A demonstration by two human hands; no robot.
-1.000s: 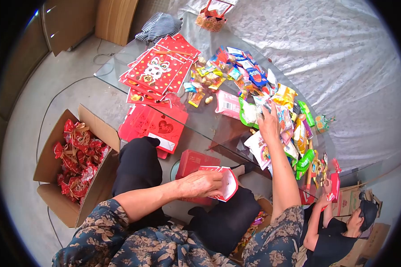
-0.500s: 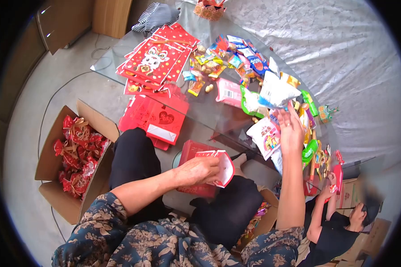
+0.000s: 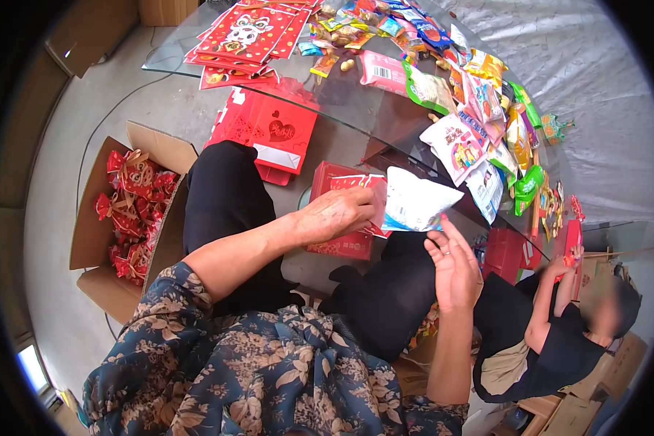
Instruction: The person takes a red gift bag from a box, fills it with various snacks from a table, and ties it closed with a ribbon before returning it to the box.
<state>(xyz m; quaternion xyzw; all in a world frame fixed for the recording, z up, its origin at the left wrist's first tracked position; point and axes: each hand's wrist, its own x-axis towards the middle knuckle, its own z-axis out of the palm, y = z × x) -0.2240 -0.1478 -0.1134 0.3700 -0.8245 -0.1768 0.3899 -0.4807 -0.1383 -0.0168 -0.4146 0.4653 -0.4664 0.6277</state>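
Note:
My left hand (image 3: 339,215) is closed on the edge of a red gift bag (image 3: 378,203) above my lap. A white and blue snack packet (image 3: 420,200) is right at the bag's mouth and hides part of it. My right hand (image 3: 454,265) pinches this packet's lower right corner between thumb and finger, the other fingers loosely curled. Past it, on the glass table, lie a white snack packet with a cartoon print (image 3: 455,147) and a pink and green packet (image 3: 427,91).
Red gift bags with a cartoon print (image 3: 247,33) are stacked on the glass table. Red boxes (image 3: 287,131) sit below its edge. At left, a cardboard box (image 3: 94,211) holds tied red bundles (image 3: 134,240). A co-worker (image 3: 552,334) at right handles something red.
My right hand has brought the white and blue packet from the table's snack pile down to the gift bag in my left hand. The view has shifted, so the table sits higher.

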